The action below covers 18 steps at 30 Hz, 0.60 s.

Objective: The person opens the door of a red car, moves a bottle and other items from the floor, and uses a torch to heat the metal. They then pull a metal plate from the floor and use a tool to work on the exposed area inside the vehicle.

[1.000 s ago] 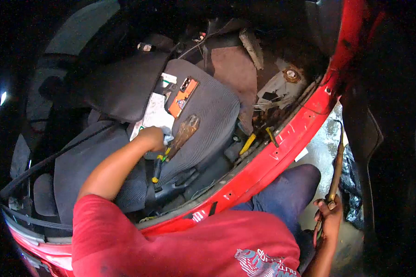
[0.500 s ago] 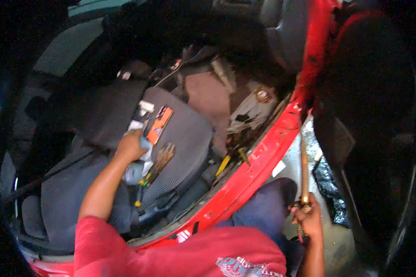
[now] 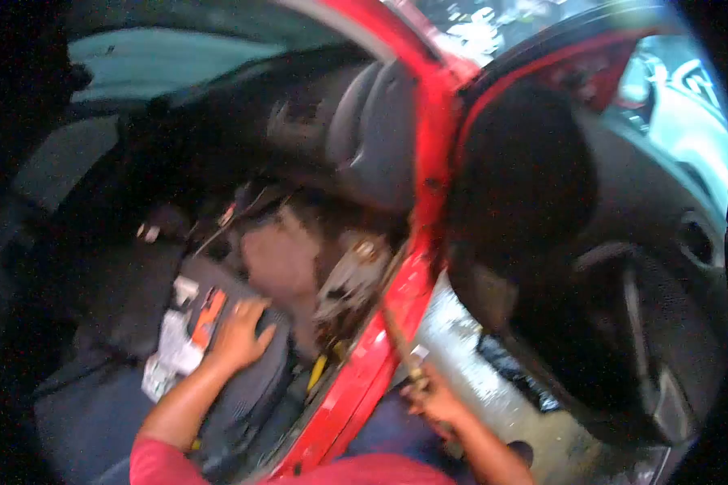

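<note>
**Left hand (image 3: 239, 338) spread over the cluttered seat (image 3: 260, 384), long tool (image 3: 417, 374) gripped in the right**

Your left hand is wide, thumb apart from the fingers, with nothing showing between them; the palm faces down over the seat, just beside the orange item (image 3: 207, 317). White papers (image 3: 176, 347) lie on that item's other side, close to your wrist. Your right hand (image 3: 435, 398) is closed around the brass-coloured tool, which slants up in front of the red sill (image 3: 362, 376); whether it touches the metal, you cannot tell here.

The likeliest trouble is a catch or a knock: with your two hands apart and the sill between them, a careless swing of the tool could scrape the paint or snag the door (image 3: 542, 275). A sweep of your left forearm could push the papers off the seat. If the tool is hot, which the view does not show, fabric or paper near it could scorch.

No brand or wording is readable; the papers and the orange item carry marks too blurred to make out.
</note>
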Tool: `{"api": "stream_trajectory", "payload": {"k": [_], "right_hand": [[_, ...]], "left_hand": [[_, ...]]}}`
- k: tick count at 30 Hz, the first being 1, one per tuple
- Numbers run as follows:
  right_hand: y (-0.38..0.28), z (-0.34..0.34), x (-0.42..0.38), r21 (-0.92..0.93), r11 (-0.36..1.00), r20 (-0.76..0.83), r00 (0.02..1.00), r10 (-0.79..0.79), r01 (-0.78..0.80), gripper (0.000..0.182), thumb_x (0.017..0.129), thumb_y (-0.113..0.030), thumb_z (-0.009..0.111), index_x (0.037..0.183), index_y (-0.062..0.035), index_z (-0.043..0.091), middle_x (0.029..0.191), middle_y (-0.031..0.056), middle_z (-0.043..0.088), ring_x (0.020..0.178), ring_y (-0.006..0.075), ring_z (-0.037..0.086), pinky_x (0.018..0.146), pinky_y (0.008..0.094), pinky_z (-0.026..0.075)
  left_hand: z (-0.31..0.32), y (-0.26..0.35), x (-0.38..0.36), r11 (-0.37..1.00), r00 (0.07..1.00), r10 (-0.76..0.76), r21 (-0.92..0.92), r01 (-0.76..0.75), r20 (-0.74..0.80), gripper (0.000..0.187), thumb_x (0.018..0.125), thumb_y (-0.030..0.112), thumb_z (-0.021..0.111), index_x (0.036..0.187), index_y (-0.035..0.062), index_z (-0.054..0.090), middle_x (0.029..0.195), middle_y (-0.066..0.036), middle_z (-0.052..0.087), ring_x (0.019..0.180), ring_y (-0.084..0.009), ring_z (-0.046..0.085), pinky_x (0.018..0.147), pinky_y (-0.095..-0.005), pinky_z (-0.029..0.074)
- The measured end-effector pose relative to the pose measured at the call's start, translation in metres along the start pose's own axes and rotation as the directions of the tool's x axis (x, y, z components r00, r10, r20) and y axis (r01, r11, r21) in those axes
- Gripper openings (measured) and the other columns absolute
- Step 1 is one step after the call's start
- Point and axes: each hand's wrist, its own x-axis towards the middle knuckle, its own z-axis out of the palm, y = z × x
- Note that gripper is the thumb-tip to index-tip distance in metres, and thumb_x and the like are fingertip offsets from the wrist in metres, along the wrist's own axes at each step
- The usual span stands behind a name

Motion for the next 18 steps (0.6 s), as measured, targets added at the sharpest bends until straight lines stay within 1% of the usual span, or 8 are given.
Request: {"api": "stream_trajectory", "payload": {"k": [3,7,9,10,13,14,16,18], "right_hand": [[-0.07,0.019,-0.002,-0.086,0.996,0.021,0.999,0.036,-0.034,0.092,0.104,-0.031,0.078,0.176,-0.0151,0.022,0.109,0.0113,0.072,0.069,0.0184,0.069,0.066,0.0355,0.062],[-0.038,0.039,0.045,-0.091,0.995,0.044,0.998,-0.044,0.048,0.088,0.105,-0.032,0.076,0.175,-0.0139,0.025,0.113,0.009,0.068,0.074,0.0154,0.066,0.067,0.0332,0.061],[-0.031,0.04,0.061,-0.124,0.987,0.052,0.994,-0.094,0.099,0.088,0.105,-0.032,0.076,0.175,-0.0141,0.026,0.113,0.0092,0.069,0.077,0.0147,0.065,0.067,0.0328,0.06],[-0.025,0.042,0.065,-0.137,0.983,0.049,0.992,-0.115,0.121,0.087,0.105,-0.033,0.076,0.174,-0.0141,0.026,0.114,0.0093,0.069,0.078,0.0144,0.065,0.067,0.0327,0.06],[-0.009,0.044,0.075,-0.17,0.974,0.052,0.989,-0.14,0.147,0.087,0.104,-0.035,0.077,0.173,-0.013,0.028,0.117,0.0094,0.07,0.082,0.0148,0.064,0.07,0.0329,0.059],[-0.006,0.044,0.076,-0.165,0.976,0.058,0.989,-0.137,0.145,0.087,0.104,-0.037,0.077,0.172,-0.0127,0.029,0.118,0.0096,0.069,0.084,0.0156,0.065,0.072,0.0338,0.059],[0.001,0.047,0.076,-0.135,0.978,0.068,0.986,-0.15,0.158,0.086,0.102,-0.04,0.078,0.169,-0.0119,0.032,0.121,0.01,0.069,0.088,0.0174,0.065,0.075,0.0357,0.059],[0.006,0.051,0.079,-0.109,0.973,0.044,0.979,-0.201,0.204,0.085,0.101,-0.042,0.079,0.167,-0.0112,0.036,0.123,0.0104,0.069,0.092,0.0191,0.066,0.078,0.0375,0.059]], "left_hand": [[0.036,0.007,0.032,0.996,1.0,-0.027,-0.088,0.028,0.01,0.061,0.093,0.033,0.08,0.143,0.0016,0.064,0.151,-0.025,0.062,0.144,-0.0463,0.054,0.121,-0.0524,0.044],[0.07,-0.003,0.075,0.996,0.992,-0.09,-0.006,0.091,0.091,0.069,0.091,0.041,0.081,0.146,0.0025,0.065,0.149,-0.025,0.065,0.14,-0.0454,0.059,0.119,-0.0522,0.047],[0.05,0.019,0.091,0.969,0.862,-0.246,0.105,0.223,0.443,0.073,0.087,0.048,0.083,0.144,0.0041,0.069,0.142,-0.024,0.071,0.132,-0.0436,0.067,0.114,-0.0518,0.052],[0.082,-0.005,0.107,0.952,0.794,-0.276,0.27,0.146,0.541,0.072,0.085,0.05,0.085,0.141,0.0055,0.072,0.134,-0.023,0.075,0.123,-0.0424,0.073,0.108,-0.0519,0.056],[0.102,0.0,0.164,0.971,0.679,-0.208,0.231,0.058,0.704,0.07,0.084,0.048,0.087,0.137,0.0051,0.074,0.136,-0.024,0.074,0.126,-0.0418,0.071,0.106,-0.0514,0.057],[0.106,0.009,0.181,0.979,0.691,-0.147,0.206,-0.003,0.708,0.07,0.084,0.048,0.087,0.137,0.0051,0.074,0.136,-0.024,0.074,0.126,-0.0418,0.071,0.106,-0.0514,0.057],[0.099,0.04,0.195,0.977,0.902,-0.036,-0.176,0.123,0.431,0.064,0.084,0.04,0.086,0.136,0.0037,0.075,0.132,-0.024,0.077,0.122,-0.0422,0.074,0.106,-0.0532,0.058],[0.152,0.027,0.197,0.923,0.984,0.07,-0.385,-0.001,0.164,0.065,0.084,0.032,0.09,0.139,0.0035,0.072,0.127,-0.026,0.077,0.124,-0.0416,0.073,0.105,-0.049,0.058]]}}
